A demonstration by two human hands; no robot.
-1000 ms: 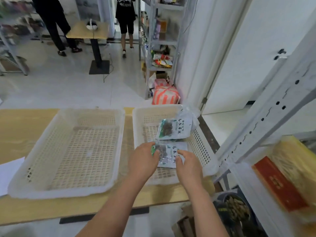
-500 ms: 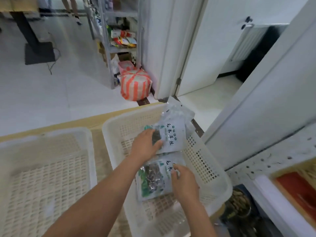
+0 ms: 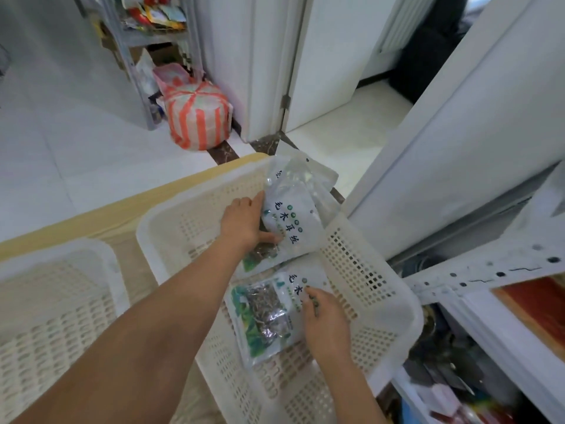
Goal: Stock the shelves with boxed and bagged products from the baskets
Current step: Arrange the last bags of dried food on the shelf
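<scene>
**Two hands on two bags in a white basket**

At far left, a white lattice basket (image 3: 46, 301) sits on a pale wooden table (image 3: 122, 206). Just to its right is a second white basket (image 3: 382, 301), which holds both bags. The left hand (image 3: 244, 223) reaches into its far end and grips the upper bag (image 3: 293, 221), with the thumb pressed on the front and the fingers at the left edge. This bag is propped up, and its clear top pokes over the far rim. Nearer the viewer, the lower bag (image 3: 266, 316) lies flat on the basket floor, showing dark dried contents and green print. The right hand (image 3: 325, 319) holds its right edge with curled fingers. On the floor beyond stands an orange-and-white striped sack (image 3: 198, 114). At far right is a white metal shelf (image 3: 489, 270) with a red box (image 3: 538, 304) on it.
</scene>
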